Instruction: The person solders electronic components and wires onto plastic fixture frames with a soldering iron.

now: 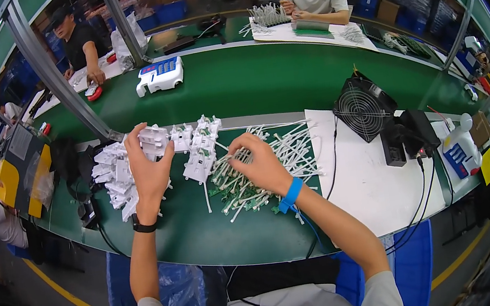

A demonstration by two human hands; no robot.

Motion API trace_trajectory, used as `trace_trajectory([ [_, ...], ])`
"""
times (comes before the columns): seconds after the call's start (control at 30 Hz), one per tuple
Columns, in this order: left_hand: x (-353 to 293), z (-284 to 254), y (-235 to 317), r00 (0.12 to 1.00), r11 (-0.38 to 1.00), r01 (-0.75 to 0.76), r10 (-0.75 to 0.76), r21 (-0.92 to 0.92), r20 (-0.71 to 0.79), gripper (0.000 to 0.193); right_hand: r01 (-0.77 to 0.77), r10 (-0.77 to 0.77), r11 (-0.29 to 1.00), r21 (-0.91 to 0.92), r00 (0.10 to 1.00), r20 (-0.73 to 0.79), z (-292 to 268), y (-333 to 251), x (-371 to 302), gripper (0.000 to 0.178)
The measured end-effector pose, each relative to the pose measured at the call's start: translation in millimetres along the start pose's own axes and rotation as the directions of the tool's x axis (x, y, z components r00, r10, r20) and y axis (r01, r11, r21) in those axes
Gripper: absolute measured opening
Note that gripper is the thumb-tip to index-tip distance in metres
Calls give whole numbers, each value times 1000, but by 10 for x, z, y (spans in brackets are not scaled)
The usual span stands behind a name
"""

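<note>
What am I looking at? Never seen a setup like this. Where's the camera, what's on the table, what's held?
No robot here, just a person's two bare hands. The single picture comes from a wide fisheye camera on their head, looking down, so straight edges bend.

On the green table are a heap of white plastic parts, a pile of white cables with green boards, a white sheet and a black fan.

The left hand spreads around a white part; the right hand is over the cables, fingertips close together. Whether either really holds something, I can't tell.
</note>
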State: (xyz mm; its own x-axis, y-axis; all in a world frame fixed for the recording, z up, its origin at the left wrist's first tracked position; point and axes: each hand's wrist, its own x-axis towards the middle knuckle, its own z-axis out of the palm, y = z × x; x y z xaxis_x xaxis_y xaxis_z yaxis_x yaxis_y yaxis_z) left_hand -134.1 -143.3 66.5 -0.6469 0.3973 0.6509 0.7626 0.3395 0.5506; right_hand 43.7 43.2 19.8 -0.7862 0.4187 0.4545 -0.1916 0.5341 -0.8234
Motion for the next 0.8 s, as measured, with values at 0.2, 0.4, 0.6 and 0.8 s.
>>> trace_trajectory([
  [0.2,84,10,-6,935,737,348,-230,-579,269,60,173,-158,968,-184,983,97,-304,-195,31,13],
  [0.4,34,30,336,898,653,427,-223,-625,380,55,162,-191,981,-104,875,-444,-530,-204,-44,14],
  [0.6,-29,58,558,910,630,404,-208,-663,358,57,241,-7,937,254,738,-675,-881,-454,35,9],
  [0.8,-73,85,890,894,425,425,-55,-799,446,55,-13,-17,998,-64,899,-438,-1197,-556,-63,12],
])
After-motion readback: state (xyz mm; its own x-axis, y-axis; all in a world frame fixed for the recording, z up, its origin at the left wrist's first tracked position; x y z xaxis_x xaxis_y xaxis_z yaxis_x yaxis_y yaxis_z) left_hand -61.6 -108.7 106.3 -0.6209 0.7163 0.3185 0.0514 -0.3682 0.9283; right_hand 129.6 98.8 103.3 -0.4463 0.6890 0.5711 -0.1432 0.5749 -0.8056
